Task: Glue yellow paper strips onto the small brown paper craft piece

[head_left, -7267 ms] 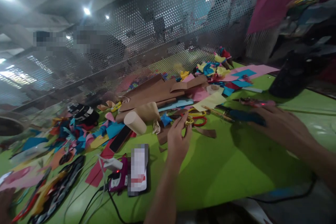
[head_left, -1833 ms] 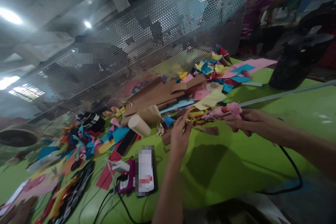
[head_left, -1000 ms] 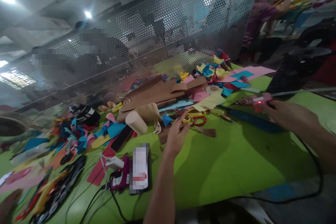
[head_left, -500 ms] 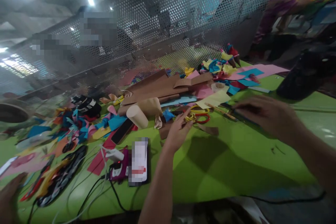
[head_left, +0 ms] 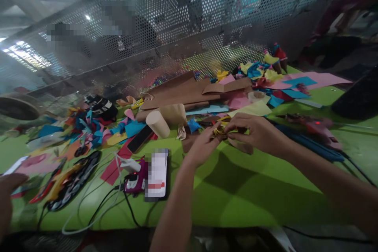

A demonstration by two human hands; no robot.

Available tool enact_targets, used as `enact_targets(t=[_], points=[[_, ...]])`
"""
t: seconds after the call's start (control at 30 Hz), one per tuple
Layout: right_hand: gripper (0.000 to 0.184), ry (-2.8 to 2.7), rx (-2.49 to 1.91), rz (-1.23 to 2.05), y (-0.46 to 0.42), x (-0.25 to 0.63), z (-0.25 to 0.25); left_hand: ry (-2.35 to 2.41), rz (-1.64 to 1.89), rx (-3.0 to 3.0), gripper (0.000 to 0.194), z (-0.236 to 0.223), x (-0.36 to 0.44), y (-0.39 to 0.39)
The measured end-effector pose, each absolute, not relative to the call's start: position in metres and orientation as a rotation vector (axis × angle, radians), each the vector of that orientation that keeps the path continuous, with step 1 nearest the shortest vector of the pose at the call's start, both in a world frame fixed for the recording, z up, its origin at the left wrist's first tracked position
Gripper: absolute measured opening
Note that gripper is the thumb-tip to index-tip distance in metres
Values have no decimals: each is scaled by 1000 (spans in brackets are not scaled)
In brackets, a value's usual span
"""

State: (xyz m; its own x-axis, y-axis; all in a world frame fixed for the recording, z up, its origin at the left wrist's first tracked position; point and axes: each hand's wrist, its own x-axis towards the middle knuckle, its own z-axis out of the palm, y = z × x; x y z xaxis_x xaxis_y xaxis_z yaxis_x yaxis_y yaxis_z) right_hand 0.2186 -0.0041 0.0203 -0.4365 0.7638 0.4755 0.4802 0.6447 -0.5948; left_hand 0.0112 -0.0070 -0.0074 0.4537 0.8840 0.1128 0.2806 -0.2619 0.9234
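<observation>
My left hand [head_left: 203, 147] pinches a small yellow coiled piece [head_left: 217, 130], perhaps string or paper strip, just above the green table [head_left: 236, 201]. My right hand [head_left: 255, 132] has its fingertips closed at the right side of that same piece; anything else in them is hidden. Yellow scissor-like handles [head_left: 226, 119] show partly behind my fingers. Below my right hand lies a brown paper scrap [head_left: 240, 146]. A blue paper star shape [head_left: 193, 125] lies just beyond my left hand.
A glue gun [head_left: 320, 128] with a red light lies right, near a dark bottle-like object [head_left: 356, 96]. Left are a phone [head_left: 158, 173], a purple power adapter [head_left: 137, 183] with cables, and a cream paper cylinder [head_left: 158, 124]. Another person's hand [head_left: 12, 185] is at the left edge.
My right hand has moved left from beside the thin sticks to meet my left hand at the yellow coiled piece. The view has shifted, and the glue gun now shows.
</observation>
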Motion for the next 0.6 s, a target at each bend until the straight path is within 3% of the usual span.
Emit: enact_targets(t=[0.6], points=[[16, -2298, -949, 401, -2, 218, 25, 923, 765, 1872, 52, 1, 13, -8]])
